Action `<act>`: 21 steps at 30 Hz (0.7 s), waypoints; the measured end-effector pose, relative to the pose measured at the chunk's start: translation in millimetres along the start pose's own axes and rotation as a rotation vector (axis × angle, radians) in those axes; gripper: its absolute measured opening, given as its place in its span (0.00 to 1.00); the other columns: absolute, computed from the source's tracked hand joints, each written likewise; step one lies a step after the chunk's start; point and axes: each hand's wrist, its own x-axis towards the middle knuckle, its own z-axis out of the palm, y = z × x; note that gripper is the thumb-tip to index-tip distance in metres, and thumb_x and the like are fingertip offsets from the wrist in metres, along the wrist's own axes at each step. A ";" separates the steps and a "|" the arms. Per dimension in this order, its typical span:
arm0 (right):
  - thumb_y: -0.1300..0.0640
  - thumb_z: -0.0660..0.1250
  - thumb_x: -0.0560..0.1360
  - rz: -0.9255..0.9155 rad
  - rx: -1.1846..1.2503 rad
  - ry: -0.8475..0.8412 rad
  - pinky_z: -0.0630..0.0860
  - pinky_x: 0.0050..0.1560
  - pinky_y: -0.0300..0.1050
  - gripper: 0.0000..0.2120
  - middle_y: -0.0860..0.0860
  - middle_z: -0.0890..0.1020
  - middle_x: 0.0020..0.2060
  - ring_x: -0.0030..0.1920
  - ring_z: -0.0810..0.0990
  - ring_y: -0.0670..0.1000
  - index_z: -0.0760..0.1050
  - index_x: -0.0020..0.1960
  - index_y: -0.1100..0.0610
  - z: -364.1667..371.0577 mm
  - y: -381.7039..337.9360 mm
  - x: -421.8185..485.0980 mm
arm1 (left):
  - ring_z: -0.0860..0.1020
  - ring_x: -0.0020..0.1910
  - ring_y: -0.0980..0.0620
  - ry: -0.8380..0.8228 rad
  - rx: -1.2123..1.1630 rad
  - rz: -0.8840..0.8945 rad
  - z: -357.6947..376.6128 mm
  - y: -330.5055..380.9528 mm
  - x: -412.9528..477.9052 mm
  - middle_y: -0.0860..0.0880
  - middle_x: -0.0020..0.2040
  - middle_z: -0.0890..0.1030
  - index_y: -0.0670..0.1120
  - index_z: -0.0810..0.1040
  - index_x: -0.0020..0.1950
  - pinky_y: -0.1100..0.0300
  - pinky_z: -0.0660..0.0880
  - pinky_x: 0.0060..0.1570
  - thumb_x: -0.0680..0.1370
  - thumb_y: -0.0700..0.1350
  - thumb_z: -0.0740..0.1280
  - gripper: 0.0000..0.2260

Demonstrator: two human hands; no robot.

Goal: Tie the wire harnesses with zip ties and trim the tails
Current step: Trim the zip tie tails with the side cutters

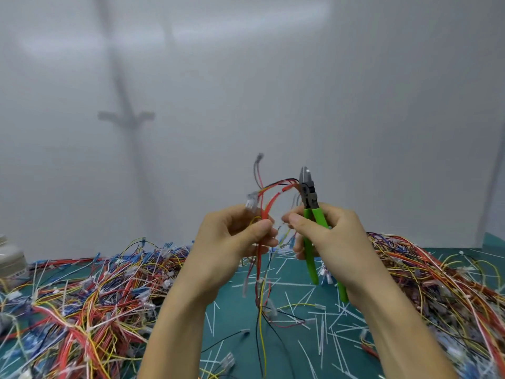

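My left hand (235, 236) grips a wire harness (266, 212) of red, yellow and black wires, held up in front of me above the table. Its ends arch upward and its tails hang down to the mat. A white connector (251, 201) sticks out above my left fingers. My right hand (328, 236) holds green-handled flush cutters (310, 203), jaws pointing up and closed beside the harness's upper loop. Right thumb and forefinger also pinch at something thin near the harness; whether it is a zip tie tail is too blurred to tell.
A big tangle of coloured wire harnesses (82, 305) covers the left of the green mat (235, 315). Another pile (442, 285) lies on the right. Several cut white zip-tie tails (322, 321) are scattered between them. A pale container (11, 258) stands at the far left. A white wall rises behind.
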 end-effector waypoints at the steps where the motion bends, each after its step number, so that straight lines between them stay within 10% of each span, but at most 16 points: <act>1: 0.57 0.70 0.76 0.013 -0.070 0.032 0.80 0.38 0.52 0.05 0.48 0.80 0.27 0.30 0.80 0.48 0.82 0.42 0.53 -0.8 3.7 1.7 | 0.84 0.37 0.52 0.031 -0.034 0.005 -1.8 -0.4 0.7 0.46 0.37 0.85 0.39 0.81 0.47 0.57 0.82 0.43 0.77 0.36 0.68 0.03; 14: 0.52 0.71 0.75 0.130 -0.052 -0.068 0.78 0.35 0.42 0.06 0.46 0.81 0.29 0.30 0.78 0.45 0.82 0.44 0.54 16.2 11.3 -0.9 | 0.83 0.37 0.50 0.082 -0.402 -0.045 -2.1 -3.2 4.3 0.45 0.38 0.83 0.38 0.80 0.49 0.62 0.80 0.39 0.70 0.43 0.69 0.11; 21: 0.30 0.59 0.69 0.061 -0.042 -0.058 0.80 0.37 0.49 0.29 0.49 0.80 0.30 0.30 0.80 0.49 0.81 0.40 0.56 9.5 -7.8 -4.5 | 0.84 0.38 0.50 0.186 -0.489 -0.123 4.2 -5.8 6.4 0.42 0.40 0.85 0.41 0.84 0.41 0.63 0.81 0.37 0.67 0.42 0.72 0.06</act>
